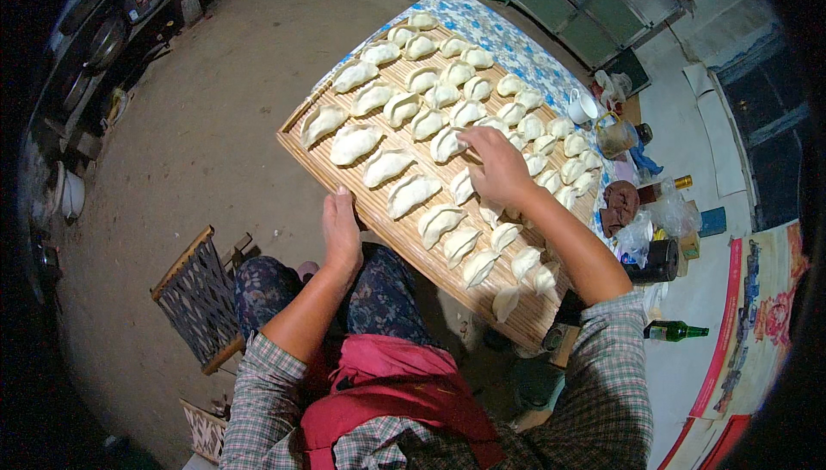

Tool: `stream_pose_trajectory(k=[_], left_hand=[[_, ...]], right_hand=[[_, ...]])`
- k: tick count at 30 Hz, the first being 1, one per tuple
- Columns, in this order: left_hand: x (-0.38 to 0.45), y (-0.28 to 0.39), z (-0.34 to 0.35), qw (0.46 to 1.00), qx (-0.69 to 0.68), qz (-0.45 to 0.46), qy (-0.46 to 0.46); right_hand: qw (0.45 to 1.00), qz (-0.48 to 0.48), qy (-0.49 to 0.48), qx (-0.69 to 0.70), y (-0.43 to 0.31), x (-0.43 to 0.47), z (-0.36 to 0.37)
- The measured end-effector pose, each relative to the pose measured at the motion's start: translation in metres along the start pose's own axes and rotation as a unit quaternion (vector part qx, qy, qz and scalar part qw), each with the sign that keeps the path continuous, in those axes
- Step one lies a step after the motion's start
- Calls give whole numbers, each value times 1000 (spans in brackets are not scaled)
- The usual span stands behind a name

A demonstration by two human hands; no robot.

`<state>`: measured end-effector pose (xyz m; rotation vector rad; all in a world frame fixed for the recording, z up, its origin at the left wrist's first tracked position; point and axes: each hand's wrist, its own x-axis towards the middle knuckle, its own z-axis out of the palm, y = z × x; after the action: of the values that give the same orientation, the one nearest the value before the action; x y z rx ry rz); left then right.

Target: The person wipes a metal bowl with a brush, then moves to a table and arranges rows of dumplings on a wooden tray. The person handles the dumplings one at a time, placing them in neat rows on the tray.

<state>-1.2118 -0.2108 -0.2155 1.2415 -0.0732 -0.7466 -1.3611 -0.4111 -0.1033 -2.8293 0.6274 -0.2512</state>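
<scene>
A slatted tray [368,192], seemingly of reed or bamboo, holds many pale, crescent-shaped dumplings in uneven rows. It lies tilted across the view, its far part over a table with a blue-and-white floral cloth [461,13]. My left hand [341,228] grips the tray's near left edge, thumb along the rim and fingers hidden beneath. Over the middle of the tray is my right hand [500,170], its fingertips touching the right end of one dumpling [446,145]. Whether they pinch it is unclear. Below my left hand, larger dumplings [413,195] line the near edge.
To the right stand a white mug [581,106], a plastic jug [615,137], a green glass bottle [676,330] and plastic bags [671,208]. A folding stool [200,299] is on the floor at left. A cabinet [587,5] stands beyond the table.
</scene>
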Motion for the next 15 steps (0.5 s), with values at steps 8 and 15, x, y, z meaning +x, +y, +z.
stream_pose_trajectory(k=[8,15], left_hand=[[-3,8,0,999,37,-8,0],[0,-1,-2,999,39,-2,4]], right_hand=[[996,-43,-50,-53,1,34,14],[992,-121,-39,7,5,31,10]])
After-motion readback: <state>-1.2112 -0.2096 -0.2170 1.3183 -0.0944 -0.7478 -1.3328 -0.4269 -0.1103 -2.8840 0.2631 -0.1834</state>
